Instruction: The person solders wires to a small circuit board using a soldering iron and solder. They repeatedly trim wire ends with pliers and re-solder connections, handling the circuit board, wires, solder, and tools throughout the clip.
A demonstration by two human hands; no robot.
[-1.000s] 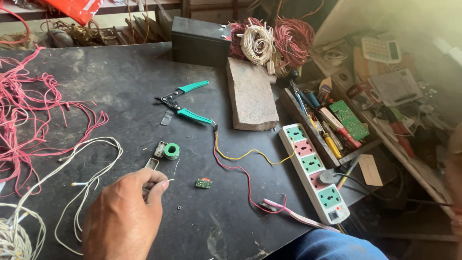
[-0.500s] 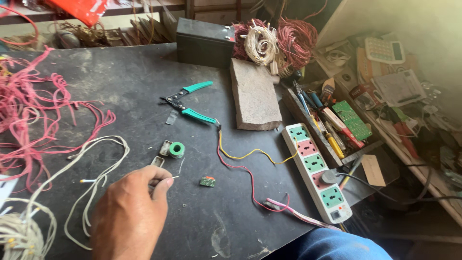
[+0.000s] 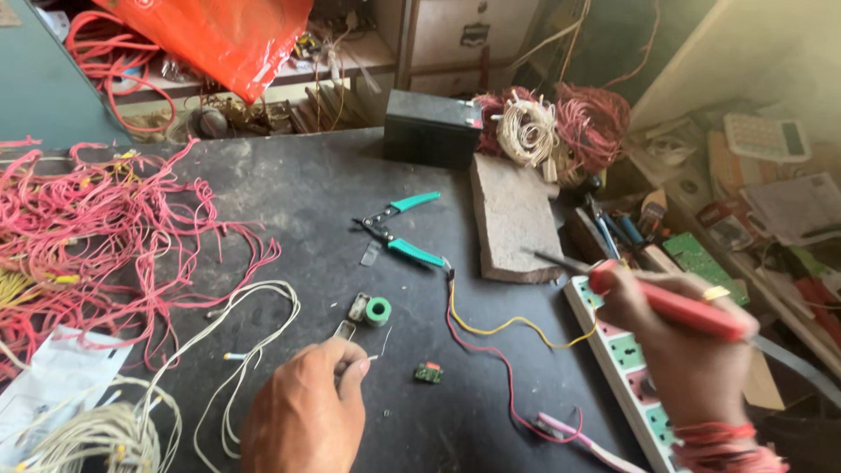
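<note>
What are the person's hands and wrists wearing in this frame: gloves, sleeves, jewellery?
Both hands are bare, no gloves. The left hand shows no ring, band or sleeve in view. The right hand has a gold-coloured ring on one finger and a bunch of red thread bands around the wrist.

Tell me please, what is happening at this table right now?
A person works at a dark workbench. The right hand holds a red-handled soldering iron above the white power strip. The left hand pinches a thin wire near a small green spool. Green-handled pliers and a tiny green circuit board lie untouched.
</note>
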